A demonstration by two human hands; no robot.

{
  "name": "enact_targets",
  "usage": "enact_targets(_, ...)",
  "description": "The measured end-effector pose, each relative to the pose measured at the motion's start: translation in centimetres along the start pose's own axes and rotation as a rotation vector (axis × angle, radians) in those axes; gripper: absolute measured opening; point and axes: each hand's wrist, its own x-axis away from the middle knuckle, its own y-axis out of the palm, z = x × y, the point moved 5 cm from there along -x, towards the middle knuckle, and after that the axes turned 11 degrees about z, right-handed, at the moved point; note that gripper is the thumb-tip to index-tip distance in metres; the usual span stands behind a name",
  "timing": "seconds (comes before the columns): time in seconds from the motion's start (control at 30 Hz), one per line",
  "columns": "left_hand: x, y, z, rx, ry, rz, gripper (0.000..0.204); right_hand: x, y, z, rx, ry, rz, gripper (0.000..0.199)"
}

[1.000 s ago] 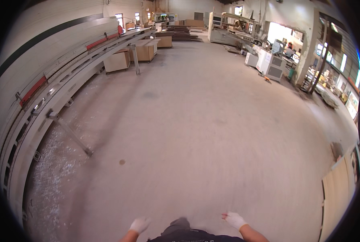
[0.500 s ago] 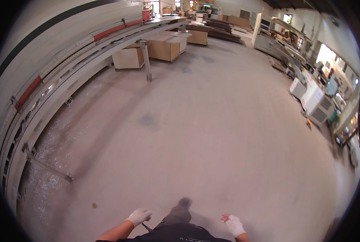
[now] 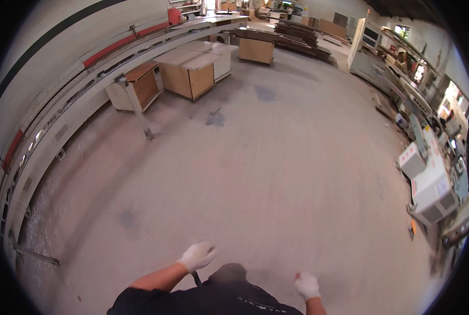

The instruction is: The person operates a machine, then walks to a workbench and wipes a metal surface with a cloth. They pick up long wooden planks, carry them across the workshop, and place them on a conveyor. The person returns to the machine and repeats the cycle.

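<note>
My left hand, in a white glove, is held out before my body over the bare floor. Its fingers are loosely bent and a little apart, with nothing between them. Lower down on the right, my right hand hangs beside my hip, also in a white glove. Its fingers are curled in, a reddish fingertip shows at the near side of the thumb, and no object shows in it. Neither hand touches anything. The dusty concrete floor lies below both.
Along the left runs a long machine with a rail and legs. Wooden cabinets on casters stand ahead, near stacked dark boards. A white machine cabinet and other equipment line the right side.
I have moved forward; the cabinets and the white machine appear nearer. My left hand has risen and swung forward, while my right hand has dropped slightly back along my side.
</note>
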Motion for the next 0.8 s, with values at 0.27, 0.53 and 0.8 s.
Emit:
enact_targets(0.27, -50.7, -0.4, 25.4, 0.157, -0.052, 0.048, 0.045, -43.3, -15.6, 13.3, -0.551, 0.308, 0.084, 0.025)
enact_targets(0.53, -97.0, 0.4, 54.8, 0.298, 0.3, -0.14, 0.039, -85.1, -28.8, 31.9, -0.096, 0.132, -0.236, 0.042)
enact_targets(0.8, -140.8, -0.1, 67.5, 0.265, -0.437, -0.139, 0.046, -142.2, -46.8, 45.1, -0.617, 0.08, 0.073, 0.027)
